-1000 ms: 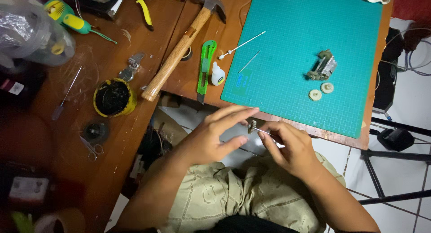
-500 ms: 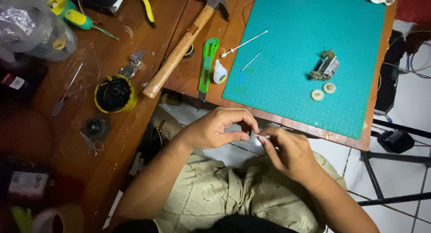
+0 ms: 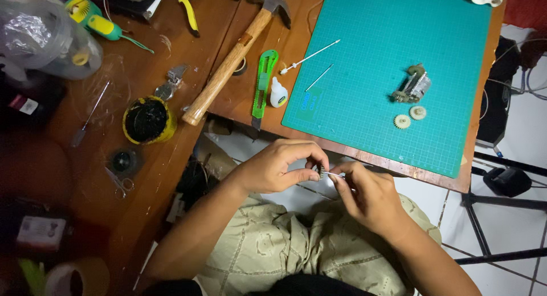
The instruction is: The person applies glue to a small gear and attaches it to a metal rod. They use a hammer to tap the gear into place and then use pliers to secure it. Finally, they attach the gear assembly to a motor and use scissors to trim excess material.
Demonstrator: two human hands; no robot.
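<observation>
1. Fingers (image 3: 307, 162) of the left hand (image 3: 279, 168) are pinched narrowly, thumb against fingertips, on a small dark gear-like part (image 3: 321, 171), held in the air over the lap, just off the near edge of the worktop (image 3: 171, 159).
2. Right hand (image 3: 370, 196) has its fingers closed on a thin pale rod (image 3: 335, 174) whose tip meets the small part; the two hands almost touch.
3. Both hands sit above pale patterned trousers (image 3: 273, 245), below the edge of the green cutting mat (image 3: 387, 74).
4. On the mat lies a small metal mechanism (image 3: 411, 86), with two pale gear wheels (image 3: 409, 117) just beside it, well apart from the hands.
5. Two thin white sticks (image 3: 310, 58) lie at the mat's left edge.
6. Left of the mat are a small white glue bottle (image 3: 277, 94), a green utility knife (image 3: 263, 82) and a wooden-handled hammer (image 3: 233, 59) lying aslant.
7. Further left stand a yellow tub of dark paste (image 3: 146, 120), a metal clip (image 3: 170, 84) and small scissors (image 3: 119, 182).
8. At the top left lie a green and yellow screwdriver (image 3: 97, 22) and yellow-handled pliers (image 3: 191, 14).
9. A clear plastic bag (image 3: 40, 37) sits in the far left corner.
</observation>
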